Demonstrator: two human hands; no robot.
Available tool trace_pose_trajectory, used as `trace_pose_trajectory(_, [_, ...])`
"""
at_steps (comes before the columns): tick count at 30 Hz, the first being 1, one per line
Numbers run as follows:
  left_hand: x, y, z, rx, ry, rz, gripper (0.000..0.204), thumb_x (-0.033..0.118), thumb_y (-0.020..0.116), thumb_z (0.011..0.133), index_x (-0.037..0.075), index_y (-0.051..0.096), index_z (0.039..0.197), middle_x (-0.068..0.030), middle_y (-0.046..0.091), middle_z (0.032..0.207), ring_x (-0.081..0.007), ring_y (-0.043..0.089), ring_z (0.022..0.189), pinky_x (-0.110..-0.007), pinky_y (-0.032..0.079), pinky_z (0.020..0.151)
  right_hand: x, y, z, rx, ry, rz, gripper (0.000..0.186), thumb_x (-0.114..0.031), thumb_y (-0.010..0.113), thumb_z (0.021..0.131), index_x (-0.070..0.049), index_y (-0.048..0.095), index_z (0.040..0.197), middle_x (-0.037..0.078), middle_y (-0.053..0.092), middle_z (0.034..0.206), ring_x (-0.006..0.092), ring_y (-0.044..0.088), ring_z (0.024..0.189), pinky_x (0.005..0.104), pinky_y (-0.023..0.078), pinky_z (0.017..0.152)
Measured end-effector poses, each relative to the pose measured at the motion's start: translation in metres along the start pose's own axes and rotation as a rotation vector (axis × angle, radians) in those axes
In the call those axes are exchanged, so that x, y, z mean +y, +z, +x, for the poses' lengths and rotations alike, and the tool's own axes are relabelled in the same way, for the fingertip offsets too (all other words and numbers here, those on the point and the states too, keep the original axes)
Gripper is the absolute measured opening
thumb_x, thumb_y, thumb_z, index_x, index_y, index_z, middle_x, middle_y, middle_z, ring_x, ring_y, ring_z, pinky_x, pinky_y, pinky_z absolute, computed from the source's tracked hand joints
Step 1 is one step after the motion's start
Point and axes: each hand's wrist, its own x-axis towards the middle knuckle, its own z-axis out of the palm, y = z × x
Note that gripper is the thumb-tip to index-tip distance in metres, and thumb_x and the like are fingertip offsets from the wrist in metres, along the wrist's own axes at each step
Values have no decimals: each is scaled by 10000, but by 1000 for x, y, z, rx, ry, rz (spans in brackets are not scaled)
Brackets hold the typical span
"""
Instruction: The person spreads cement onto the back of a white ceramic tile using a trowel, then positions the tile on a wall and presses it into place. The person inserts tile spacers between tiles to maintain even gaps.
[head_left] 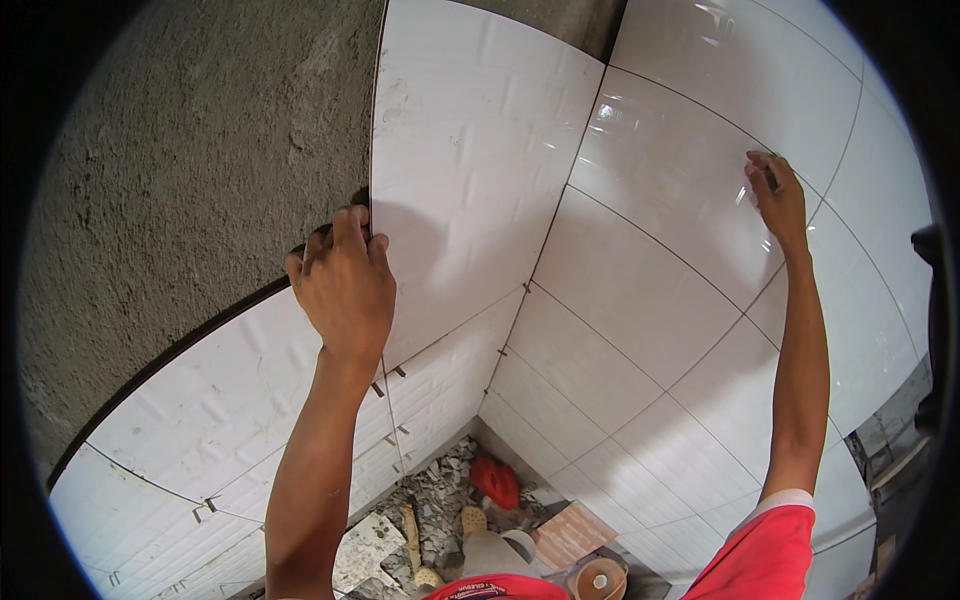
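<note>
Hands: left hand [345, 285] was curled at the left edge of a white tile [475, 150], whether gripping couldn't be told; right hand [782, 200] was released, fingers loosely bent!
Tile: stood upright in the corner, long axis pointed up and down.
Walls: rough grey render [190, 160] was exposed leftward; glossy tiles [640, 270] were fixed rightward.
Floor: rubble [440, 480] was strewn below.
Arms: both were raised, spread apart.
</note>
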Motion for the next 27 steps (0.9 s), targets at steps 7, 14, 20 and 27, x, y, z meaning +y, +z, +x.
trace_pose_trajectory(7, [1,0,0,1,-1,23,309,160,844,823,114,657,1065,-5,772,885,-196,707,842,-378,451,795,-16,-7,-9,-86,133,56,239,-145,682,973,-16,689,1175,95,706,1161,155,630,875,300,516,811])
trace_pose_trajectory(14, [2,-2,0,-16,-17,5,306,165,852,818,100,666,1052,-13,779,906,-198,711,850,-377,447,811,-51,-15,-54,-181,103,115,311,-95,695,959,-6,647,1253,129,674,1277,230,667,1093,312,538,795])
trace_pose_trajectory(20, [2,-3,0,-12,-5,-3,309,158,855,810,98,666,1047,-19,783,914,-198,712,862,-371,440,807,-69,-20,-145,-334,322,300,414,-86,721,936,-40,614,1333,106,647,1266,125,607,755,268,516,532])
trace_pose_trajectory(27, [0,0,-1,-17,14,42,304,157,841,819,108,660,1059,-13,764,879,-207,706,856,-380,445,806,-68,24,-371,-653,770,463,478,-187,736,915,-63,613,1359,141,645,1227,191,667,783,344,586,648])
